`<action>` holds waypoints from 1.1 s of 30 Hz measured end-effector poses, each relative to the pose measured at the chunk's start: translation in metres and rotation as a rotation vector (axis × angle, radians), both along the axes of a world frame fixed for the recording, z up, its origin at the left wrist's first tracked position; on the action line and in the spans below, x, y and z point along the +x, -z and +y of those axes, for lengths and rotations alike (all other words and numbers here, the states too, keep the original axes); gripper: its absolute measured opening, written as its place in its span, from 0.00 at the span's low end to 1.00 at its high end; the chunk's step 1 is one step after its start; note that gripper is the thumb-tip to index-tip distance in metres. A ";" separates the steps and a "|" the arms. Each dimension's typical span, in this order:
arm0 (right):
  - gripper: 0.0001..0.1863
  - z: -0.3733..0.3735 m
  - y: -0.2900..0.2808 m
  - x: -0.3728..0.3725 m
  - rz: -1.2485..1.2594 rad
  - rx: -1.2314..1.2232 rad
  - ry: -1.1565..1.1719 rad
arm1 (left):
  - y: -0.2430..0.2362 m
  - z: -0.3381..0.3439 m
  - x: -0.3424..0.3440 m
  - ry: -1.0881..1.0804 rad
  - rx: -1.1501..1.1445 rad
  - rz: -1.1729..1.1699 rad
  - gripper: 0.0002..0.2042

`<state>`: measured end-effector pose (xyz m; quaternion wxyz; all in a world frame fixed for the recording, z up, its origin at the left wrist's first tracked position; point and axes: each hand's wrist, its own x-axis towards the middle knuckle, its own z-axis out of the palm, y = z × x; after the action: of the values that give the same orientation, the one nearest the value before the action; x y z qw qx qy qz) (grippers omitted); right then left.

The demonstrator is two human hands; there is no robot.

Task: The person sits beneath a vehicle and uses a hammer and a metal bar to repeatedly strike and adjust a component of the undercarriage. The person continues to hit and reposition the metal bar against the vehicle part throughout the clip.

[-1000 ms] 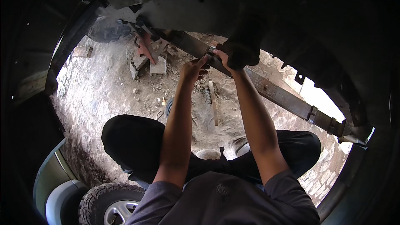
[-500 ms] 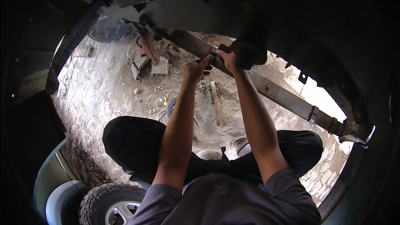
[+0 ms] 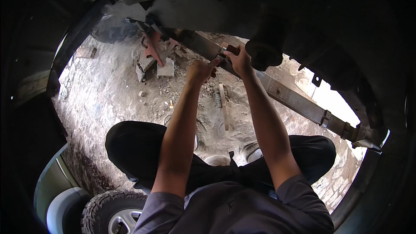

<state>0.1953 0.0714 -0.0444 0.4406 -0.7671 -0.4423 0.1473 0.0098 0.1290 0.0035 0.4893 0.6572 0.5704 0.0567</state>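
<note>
A long flat leaf spring [image 3: 299, 102] runs diagonally under a vehicle body, from upper left to lower right. My left hand [image 3: 200, 69] is closed against its lower edge near the middle, fingers curled. My right hand [image 3: 237, 58] grips a small clamp-like fitting [image 3: 224, 50] on the spring, beside a dark round rubber stop [image 3: 265, 52]. What the left hand holds, if anything, is hidden by its own fingers. Both arms reach up from my crossed legs in dark trousers.
Stony dirt ground [image 3: 117, 99] lies below. A reddish jack stand [image 3: 152, 47] on stone blocks [image 3: 165, 67] holds the frame at upper left. A wooden-handled tool [image 3: 223, 106] lies on the ground. A knobby tyre [image 3: 113, 210] and a vehicle body are at lower left.
Both hands stay at the same spot on the leaf spring; the left hand has closed up a little nearer to the right one. The view shifted slightly.
</note>
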 end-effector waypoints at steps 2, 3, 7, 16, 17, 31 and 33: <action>0.25 0.006 -0.021 -0.015 -0.027 -0.025 -0.003 | 0.003 0.003 -0.006 -0.020 -0.001 -0.047 0.33; 0.25 0.007 -0.028 -0.019 -0.054 -0.036 0.002 | 0.009 0.004 -0.006 -0.026 -0.004 -0.076 0.33; 0.24 0.015 -0.008 -0.010 -0.063 0.101 -0.018 | 0.018 0.005 0.000 -0.054 -0.022 -0.126 0.32; 0.23 0.001 -0.017 -0.009 -0.109 0.110 -0.050 | 0.001 0.005 -0.006 -0.075 -0.126 -0.150 0.32; 0.23 0.002 -0.020 -0.009 -0.142 0.151 -0.050 | -0.004 0.007 -0.002 -0.046 -0.137 -0.150 0.32; 0.25 0.005 -0.006 -0.004 -0.048 0.088 -0.034 | -0.003 -0.002 -0.005 -0.081 -0.118 -0.221 0.29; 0.25 0.006 -0.025 -0.014 -0.159 0.088 -0.033 | -0.004 -0.004 -0.005 -0.080 -0.133 -0.247 0.28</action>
<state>0.1809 0.0773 -0.0193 0.4350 -0.7488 -0.4946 0.0737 0.0053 0.1247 0.0073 0.5956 0.5882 0.5341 0.1187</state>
